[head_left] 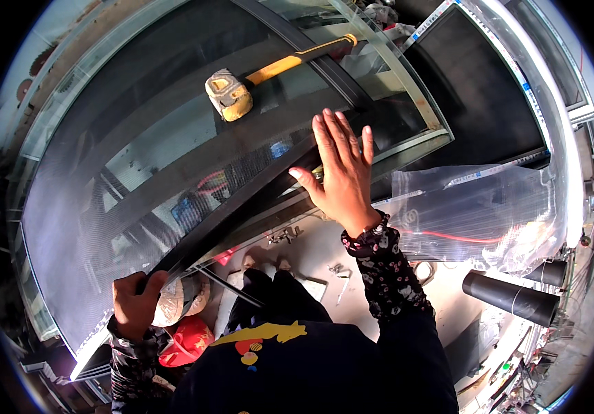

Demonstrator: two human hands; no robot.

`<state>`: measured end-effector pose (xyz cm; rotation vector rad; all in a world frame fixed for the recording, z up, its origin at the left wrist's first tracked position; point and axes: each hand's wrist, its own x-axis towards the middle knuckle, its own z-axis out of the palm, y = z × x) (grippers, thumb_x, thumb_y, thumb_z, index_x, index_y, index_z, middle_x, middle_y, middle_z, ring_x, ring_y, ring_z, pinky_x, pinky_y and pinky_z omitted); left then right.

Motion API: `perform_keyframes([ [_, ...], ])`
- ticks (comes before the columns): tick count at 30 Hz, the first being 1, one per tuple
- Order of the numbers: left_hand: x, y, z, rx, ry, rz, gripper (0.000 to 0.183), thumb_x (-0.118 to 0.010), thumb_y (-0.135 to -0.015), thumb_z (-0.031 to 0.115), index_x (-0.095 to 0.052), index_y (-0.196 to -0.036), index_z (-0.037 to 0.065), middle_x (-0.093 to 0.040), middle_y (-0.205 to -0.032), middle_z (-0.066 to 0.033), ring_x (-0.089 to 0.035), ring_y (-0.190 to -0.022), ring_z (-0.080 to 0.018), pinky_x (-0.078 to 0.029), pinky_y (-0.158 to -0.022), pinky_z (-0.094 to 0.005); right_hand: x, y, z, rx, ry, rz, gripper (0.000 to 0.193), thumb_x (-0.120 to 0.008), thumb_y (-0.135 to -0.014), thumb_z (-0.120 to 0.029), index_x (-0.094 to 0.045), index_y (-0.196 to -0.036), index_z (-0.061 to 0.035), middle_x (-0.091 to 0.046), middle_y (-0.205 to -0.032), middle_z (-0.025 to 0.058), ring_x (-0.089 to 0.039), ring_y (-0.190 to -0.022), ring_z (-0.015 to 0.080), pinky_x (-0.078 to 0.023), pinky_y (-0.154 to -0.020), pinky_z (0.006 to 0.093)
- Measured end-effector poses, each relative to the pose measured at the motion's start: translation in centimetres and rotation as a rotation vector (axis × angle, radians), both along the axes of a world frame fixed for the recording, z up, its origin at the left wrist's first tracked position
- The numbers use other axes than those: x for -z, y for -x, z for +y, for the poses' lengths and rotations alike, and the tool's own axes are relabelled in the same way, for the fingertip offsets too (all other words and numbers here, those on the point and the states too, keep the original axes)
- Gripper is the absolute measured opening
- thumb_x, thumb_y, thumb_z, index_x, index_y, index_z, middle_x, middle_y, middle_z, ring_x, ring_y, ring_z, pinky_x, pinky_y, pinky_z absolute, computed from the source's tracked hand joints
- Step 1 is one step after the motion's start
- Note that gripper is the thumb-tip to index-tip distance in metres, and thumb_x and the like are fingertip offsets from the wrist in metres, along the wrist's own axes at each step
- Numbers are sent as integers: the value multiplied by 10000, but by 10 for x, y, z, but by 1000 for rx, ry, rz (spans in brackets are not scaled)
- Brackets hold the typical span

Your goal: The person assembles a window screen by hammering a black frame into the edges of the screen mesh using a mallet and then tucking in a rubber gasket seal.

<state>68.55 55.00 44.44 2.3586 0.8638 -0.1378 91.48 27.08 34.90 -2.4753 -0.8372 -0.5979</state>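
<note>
A large dark mesh screen [55,207] with a black frame lies slanting before me. My left hand [135,303] is closed around the near left end of the black frame bar [224,214], thumb on top. Toward the bar's other end, my right hand [342,165] lies open, fingers stretched and slightly apart, palm down at the frame's corner. What lies under that palm is hidden. On the screen rests a mallet, its worn yellow and grey head [229,96] toward the left and its yellow and black handle [290,62] pointing up to the right, across a black crossbar [311,48].
Clear plastic sheeting [476,214] drapes at the right beside another dark framed panel [480,83]. Black rolls [511,298] are on the lower right. A red bag-like item [190,341] sits below my left hand. Small metal parts [283,236] lie on the floor.
</note>
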Motion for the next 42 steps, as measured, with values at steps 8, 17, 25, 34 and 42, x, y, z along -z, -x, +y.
perform_keyframes([
  [8, 11, -19, -4, 41, -33, 15, 397, -732, -791, 262, -596, -637, -78, -412, -441, -120, -362, -440, -101, -313, -439, -311, 5, -8, -4, 9, 30, 80, 811, -559, -850, -555, -359, -1414, -8, -366, -1463, 159, -322, -1367, 314, -139, -1128, 507],
  [17, 15, -27, -1, 55, -30, 1, 382, -721, -804, 254, -620, -641, -77, -417, -429, -77, -358, -427, -87, -297, -426, -303, 5, -10, -3, 11, 29, 85, 790, -612, -822, -518, -401, -1382, -3, -400, -1428, 166, -332, -1358, 308, -166, -1136, 495],
  [25, 12, -35, 6, 86, 61, 151, 424, -685, -831, 306, -635, -663, -80, -397, -427, -48, -363, -434, -80, -295, -427, -308, 7, -9, -4, 0, 7, 69, 768, -638, -807, -492, -434, -1357, 3, -436, -1390, 162, -361, -1331, 310, -206, -1122, 503],
  [34, 22, -30, 11, 107, 36, 112, 452, -669, -848, 324, -622, -637, -73, -408, -429, -54, -365, -435, -82, -294, -431, -320, 6, -10, -3, -1, 10, 53, 766, -630, -812, -493, -437, -1350, 15, -443, -1381, 171, -357, -1333, 310, -202, -1120, 509],
  [42, 27, -25, 15, 133, 24, 67, 452, -675, -849, 313, -598, -615, -66, -401, -430, -75, -351, -437, -87, -288, -436, -323, 7, -10, -1, -10, 12, 53, 779, -601, -832, -497, -397, -1389, 7, -407, -1425, 172, -356, -1336, 323, -185, -1118, 513],
])
